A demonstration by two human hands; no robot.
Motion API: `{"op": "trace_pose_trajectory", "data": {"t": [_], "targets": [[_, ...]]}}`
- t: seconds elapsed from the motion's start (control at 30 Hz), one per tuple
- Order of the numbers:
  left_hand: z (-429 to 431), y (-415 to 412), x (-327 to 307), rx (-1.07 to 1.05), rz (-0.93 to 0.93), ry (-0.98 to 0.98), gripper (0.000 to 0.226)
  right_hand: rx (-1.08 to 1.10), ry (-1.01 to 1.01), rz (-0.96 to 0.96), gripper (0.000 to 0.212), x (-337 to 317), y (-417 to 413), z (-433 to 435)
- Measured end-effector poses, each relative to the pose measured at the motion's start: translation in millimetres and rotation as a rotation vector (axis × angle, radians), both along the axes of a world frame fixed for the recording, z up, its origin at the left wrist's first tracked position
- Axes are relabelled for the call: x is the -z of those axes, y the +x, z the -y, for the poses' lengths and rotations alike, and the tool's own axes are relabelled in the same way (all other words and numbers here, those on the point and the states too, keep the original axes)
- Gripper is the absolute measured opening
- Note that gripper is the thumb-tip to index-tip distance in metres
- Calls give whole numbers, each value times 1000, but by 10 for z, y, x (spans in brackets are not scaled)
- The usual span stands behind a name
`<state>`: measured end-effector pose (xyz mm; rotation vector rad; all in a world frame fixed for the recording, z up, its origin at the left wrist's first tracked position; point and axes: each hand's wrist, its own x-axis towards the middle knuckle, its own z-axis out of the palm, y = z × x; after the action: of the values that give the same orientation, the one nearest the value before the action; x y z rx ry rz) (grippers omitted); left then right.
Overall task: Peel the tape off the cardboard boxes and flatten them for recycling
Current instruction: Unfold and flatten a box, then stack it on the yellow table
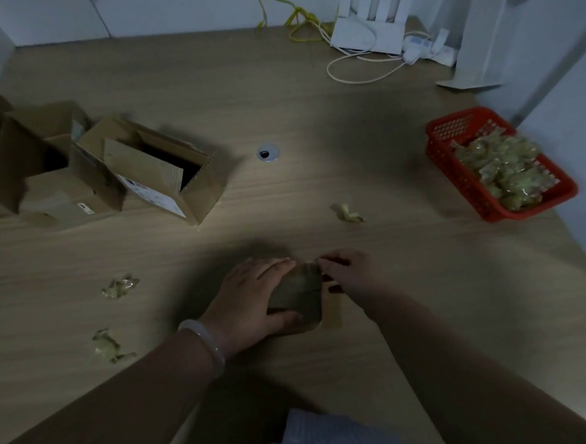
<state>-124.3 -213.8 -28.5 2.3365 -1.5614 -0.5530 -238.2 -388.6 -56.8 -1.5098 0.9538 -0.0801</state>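
A small brown cardboard box (302, 296) sits on the wooden table (291, 112) right in front of me. My left hand (251, 300) grips it from the left, fingers over the top and thumb along the near side. At the box's far right corner my right hand (345, 271) pinches the tape there; the tape itself is hard to make out in the dim light. Several opened cardboard boxes (144, 168) stand at the left of the table, flaps up.
Crumpled balls of peeled tape lie at the left (120, 286), near left (107, 347) and centre right (348, 213). A red basket (460, 153) full of tape wads stands at the right. A router (368, 36), cables and a power strip sit at the back.
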Motion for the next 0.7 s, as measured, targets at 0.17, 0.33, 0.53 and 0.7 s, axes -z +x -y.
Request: {"op": "trace_pose_trajectory", "data": {"t": [0.17,0.33,0.53,0.7], "targets": [[30,-7,-13,-20,1,0,83,-75,-385,-15,15,-15,9,-5],[36,-22,-24,-76,-29,-7,81,-14,-618,127,16,-63,-179,-160],[52,-44,-29,-95,2,-18,81,166,-61,220,14,-236,-284,-215],[34,-57,-60,-87,-24,-15,80,374,258,135,13,-224,-263,-255]]}}
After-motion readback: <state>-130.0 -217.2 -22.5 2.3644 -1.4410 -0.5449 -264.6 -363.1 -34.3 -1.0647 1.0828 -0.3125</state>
